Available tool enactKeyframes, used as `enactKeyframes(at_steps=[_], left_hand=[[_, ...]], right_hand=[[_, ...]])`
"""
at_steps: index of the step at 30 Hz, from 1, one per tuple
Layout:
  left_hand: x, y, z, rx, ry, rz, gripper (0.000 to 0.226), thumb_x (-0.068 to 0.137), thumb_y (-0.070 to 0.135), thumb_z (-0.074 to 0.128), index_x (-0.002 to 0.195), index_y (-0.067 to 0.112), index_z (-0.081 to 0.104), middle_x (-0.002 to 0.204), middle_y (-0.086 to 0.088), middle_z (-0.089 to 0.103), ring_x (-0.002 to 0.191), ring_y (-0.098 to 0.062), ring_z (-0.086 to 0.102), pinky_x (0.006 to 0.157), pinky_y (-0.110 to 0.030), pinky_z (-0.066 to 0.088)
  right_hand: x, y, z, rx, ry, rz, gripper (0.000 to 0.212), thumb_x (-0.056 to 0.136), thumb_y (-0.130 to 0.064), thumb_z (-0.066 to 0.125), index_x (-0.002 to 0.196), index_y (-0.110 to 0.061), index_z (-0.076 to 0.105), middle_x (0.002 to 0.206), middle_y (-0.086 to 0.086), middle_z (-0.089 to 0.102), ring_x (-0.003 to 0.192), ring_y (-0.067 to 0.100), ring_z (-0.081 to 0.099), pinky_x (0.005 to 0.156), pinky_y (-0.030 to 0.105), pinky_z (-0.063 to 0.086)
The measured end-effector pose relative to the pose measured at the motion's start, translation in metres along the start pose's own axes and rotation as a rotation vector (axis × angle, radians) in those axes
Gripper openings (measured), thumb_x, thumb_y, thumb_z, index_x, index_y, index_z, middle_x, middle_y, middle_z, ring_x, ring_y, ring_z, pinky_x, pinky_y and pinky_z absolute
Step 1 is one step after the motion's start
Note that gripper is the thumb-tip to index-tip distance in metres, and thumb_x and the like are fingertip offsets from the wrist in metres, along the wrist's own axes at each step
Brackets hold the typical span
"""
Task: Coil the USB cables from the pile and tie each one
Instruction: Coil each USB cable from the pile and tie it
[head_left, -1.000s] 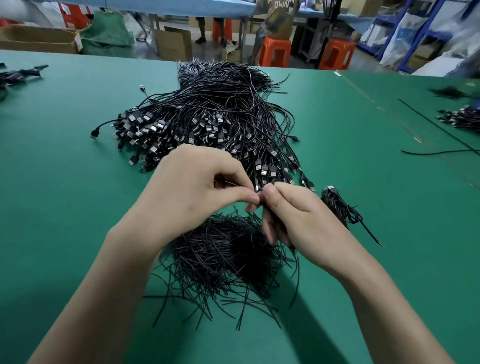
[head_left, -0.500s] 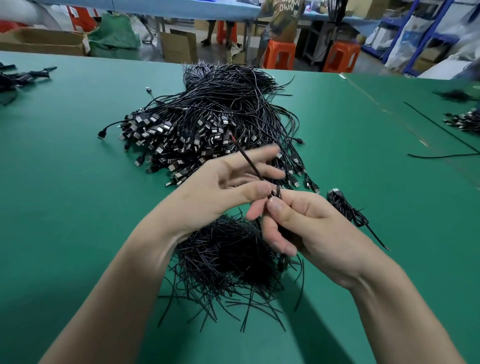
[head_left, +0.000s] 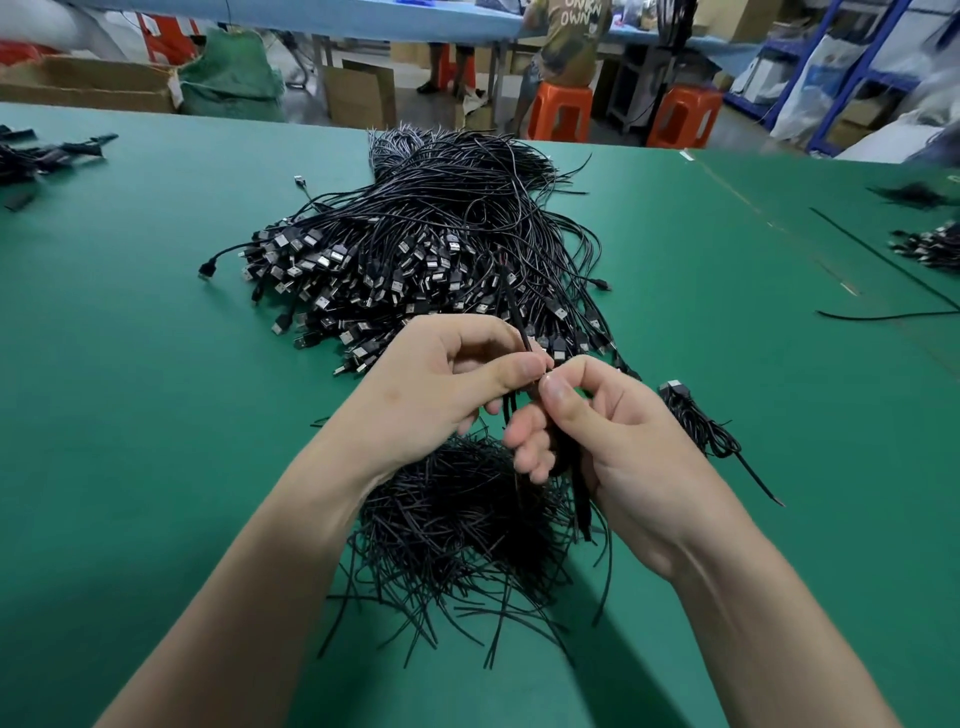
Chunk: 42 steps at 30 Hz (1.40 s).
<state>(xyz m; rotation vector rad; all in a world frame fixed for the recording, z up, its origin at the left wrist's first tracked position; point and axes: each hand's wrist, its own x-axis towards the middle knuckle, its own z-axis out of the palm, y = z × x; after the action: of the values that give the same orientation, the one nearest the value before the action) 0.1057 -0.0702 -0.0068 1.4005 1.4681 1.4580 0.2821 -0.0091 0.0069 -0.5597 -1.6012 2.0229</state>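
Here, the left hand (head_left: 441, 374) pinches a tie (head_left: 517, 312) and the right hand (head_left: 618, 452) grips a coiled cable (head_left: 581, 499) over the loose ties (head_left: 457, 525) (1 tied cable (head_left: 696, 421) lies right); the pile (head_left: 441, 244) sits behind on the table (head_left: 130, 415).

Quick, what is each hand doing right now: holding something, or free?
Left hand: closed, pinching a thin black strand.
Right hand: closed, gripping the coiled cable.

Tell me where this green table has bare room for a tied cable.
Bare table lies left of the left hand, nearer than the cable pile, and right of the tied bundle. Crowded middle: that pile, the heap of ties, the left hand pinching a tie, the right hand gripping a coiled cable.
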Motion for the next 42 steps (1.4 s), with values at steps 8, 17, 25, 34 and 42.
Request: enactKeyframes(at_steps=[8, 17, 25, 34, 42], left_hand=[[-0.002, 0.006, 0.006, 0.073, 0.081, 0.127, 0.013, 0.096, 0.011, 0.073, 0.094, 0.022, 0.078, 0.086, 0.016, 0.074, 0.058, -0.003, 0.058, 0.051, -0.021, 0.053], [-0.006, 0.011, 0.021, 0.523, 0.480, 0.499, 0.009, 0.098, 0.014, 0.073, 0.101, 0.006, 0.077, 0.094, 0.002, 0.072, 0.081, -0.003, 0.064, 0.075, -0.014, 0.049], [-0.015, 0.001, 0.054, 0.686, 0.371, 0.844, 0.013, 0.100, 0.000, 0.067, 0.106, -0.007, 0.077, 0.099, -0.017, 0.073, 0.090, -0.029, 0.072, 0.086, -0.037, 0.060], [-0.006, -0.004, 0.045, 0.850, 0.339, 0.879, 0.012, 0.095, 0.010, 0.072, 0.100, 0.013, 0.082, 0.116, -0.005, 0.069, 0.095, -0.023, 0.060, 0.078, -0.040, 0.050], [-0.002, 0.007, 0.044, 0.130, 0.055, 0.030, 0.028, 0.101, 0.043, 0.059, 0.092, 0.026, 0.079, 0.100, 0.019, 0.068, 0.088, 0.003, 0.062, 0.074, -0.016, 0.047]], right_hand=[[0.001, 0.008, -0.002, -0.328, 0.368, -0.130, 0.018, 0.083, -0.035, 0.077, 0.086, -0.017, 0.076, 0.084, 0.000, 0.077, 0.075, 0.007, 0.067, 0.070, 0.021, 0.050], [-0.011, 0.016, 0.013, -0.515, 0.454, 0.000, 0.068, 0.095, -0.075, 0.029, 0.086, -0.023, 0.073, 0.082, -0.010, 0.070, 0.076, 0.005, 0.061, 0.070, 0.022, 0.042], [0.004, -0.013, 0.003, 0.792, 0.039, 0.334, 0.065, 0.106, -0.044, 0.042, 0.123, 0.015, 0.059, 0.123, 0.036, 0.063, 0.104, 0.037, 0.071, 0.092, 0.045, 0.058], [0.010, -0.008, -0.009, 0.109, 0.564, -0.119, 0.034, 0.111, -0.034, 0.038, 0.086, -0.016, 0.052, 0.064, -0.004, 0.057, 0.058, 0.014, 0.061, 0.054, 0.027, 0.054], [0.002, 0.011, 0.005, -0.855, 0.459, -0.202, 0.029, 0.109, -0.032, 0.037, 0.091, -0.034, 0.059, 0.078, -0.017, 0.067, 0.071, 0.006, 0.062, 0.064, 0.030, 0.050]])
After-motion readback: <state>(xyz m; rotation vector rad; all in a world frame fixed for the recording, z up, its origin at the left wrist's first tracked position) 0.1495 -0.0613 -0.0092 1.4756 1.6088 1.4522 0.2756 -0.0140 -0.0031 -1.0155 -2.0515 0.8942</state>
